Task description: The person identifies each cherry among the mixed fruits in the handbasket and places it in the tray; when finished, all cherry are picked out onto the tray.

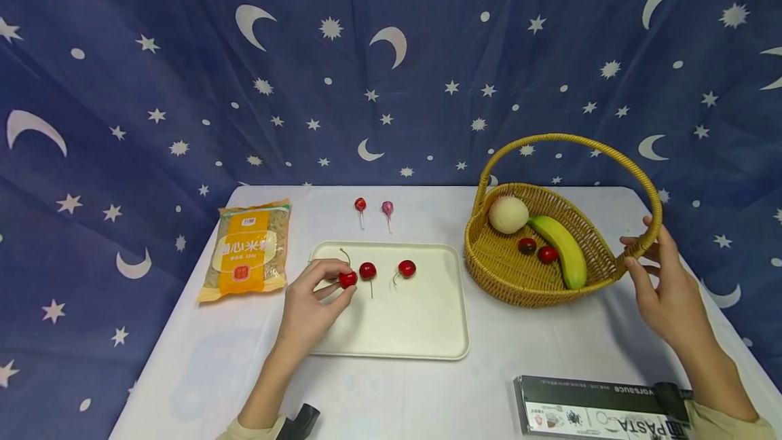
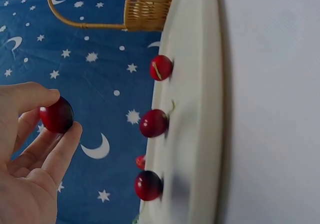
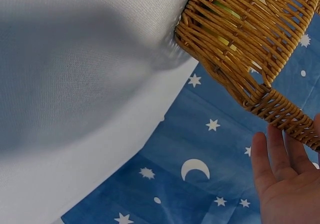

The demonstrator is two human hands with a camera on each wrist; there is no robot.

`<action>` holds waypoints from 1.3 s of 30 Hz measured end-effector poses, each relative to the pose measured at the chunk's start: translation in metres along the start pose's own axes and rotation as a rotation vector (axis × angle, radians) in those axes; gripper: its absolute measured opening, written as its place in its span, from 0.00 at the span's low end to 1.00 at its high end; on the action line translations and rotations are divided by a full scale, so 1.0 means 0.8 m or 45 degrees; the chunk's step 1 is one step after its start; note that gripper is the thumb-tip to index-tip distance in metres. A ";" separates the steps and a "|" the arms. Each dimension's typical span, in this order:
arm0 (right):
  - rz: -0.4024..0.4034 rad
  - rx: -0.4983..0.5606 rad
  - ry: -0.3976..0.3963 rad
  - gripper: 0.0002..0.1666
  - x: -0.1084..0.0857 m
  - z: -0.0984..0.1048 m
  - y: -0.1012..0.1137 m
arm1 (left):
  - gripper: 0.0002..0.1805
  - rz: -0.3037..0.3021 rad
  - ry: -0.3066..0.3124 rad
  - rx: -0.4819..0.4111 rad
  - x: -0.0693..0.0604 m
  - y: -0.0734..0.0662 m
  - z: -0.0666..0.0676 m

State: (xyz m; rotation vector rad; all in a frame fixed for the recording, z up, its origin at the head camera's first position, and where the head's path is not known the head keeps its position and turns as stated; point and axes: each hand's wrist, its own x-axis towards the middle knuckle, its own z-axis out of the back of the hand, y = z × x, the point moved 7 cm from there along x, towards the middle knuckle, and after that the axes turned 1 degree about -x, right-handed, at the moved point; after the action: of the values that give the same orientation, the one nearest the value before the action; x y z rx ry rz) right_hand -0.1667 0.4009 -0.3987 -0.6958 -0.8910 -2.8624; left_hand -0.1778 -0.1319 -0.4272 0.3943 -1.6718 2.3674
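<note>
My left hand (image 1: 314,304) pinches a red cherry (image 2: 57,115) between thumb and fingers, above the left part of a cream tray (image 1: 421,331). Two cherries, one in the middle (image 1: 368,271) and one farther right (image 1: 406,268), lie in the tray with their stems. A third cherry (image 2: 148,185) shows in the left wrist view; from the head it is mostly hidden by the hand. At the right, my right hand (image 1: 672,297) holds the lower handle of a wicker basket (image 1: 519,297), thumb and fingers on either side. Inside are a banana (image 1: 565,250), a pale round fruit (image 1: 508,214) and two cherries (image 1: 547,254).
A yellow food bag (image 1: 247,250) lies left of the tray. Behind the tray lie a red lollipop (image 1: 360,204) and a pink lollipop (image 1: 387,208). A pasta sauce box (image 1: 586,406) lies at the front right, partly under the right forearm. A starry blue cloth (image 1: 427,73) hangs behind the table.
</note>
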 end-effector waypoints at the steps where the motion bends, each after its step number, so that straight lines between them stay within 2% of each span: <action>1: 0.001 -0.001 -0.001 0.48 0.000 0.000 0.000 | 0.18 -0.001 -0.004 0.004 -0.001 0.002 0.002; 8: 0.004 -0.006 -0.003 0.48 0.000 0.001 0.002 | 0.17 0.025 -0.011 0.039 -0.008 0.015 0.011; 17: 0.012 0.001 -0.004 0.48 0.001 0.001 0.002 | 0.17 0.081 -0.006 0.165 -0.016 0.039 0.019; 25: 0.010 -0.002 0.003 0.48 0.001 0.000 0.000 | 0.16 0.088 0.020 0.349 -0.017 0.055 0.015; 30: 0.013 0.002 0.001 0.48 0.002 0.000 0.001 | 0.15 0.156 0.061 0.418 -0.020 0.061 0.014; 34: 0.015 0.003 0.001 0.48 0.002 0.001 0.002 | 0.15 0.208 0.125 0.487 -0.022 0.065 0.011; 39: 0.008 0.000 0.001 0.48 0.001 0.001 0.001 | 0.15 0.236 0.187 0.562 -0.023 0.065 0.008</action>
State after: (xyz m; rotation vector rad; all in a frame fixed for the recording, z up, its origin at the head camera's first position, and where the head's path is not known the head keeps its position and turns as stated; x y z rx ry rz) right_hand -0.1673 0.4007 -0.3972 -0.6961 -0.8868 -2.8572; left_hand -0.1766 -0.1552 -0.4777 0.1312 -1.1596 2.8241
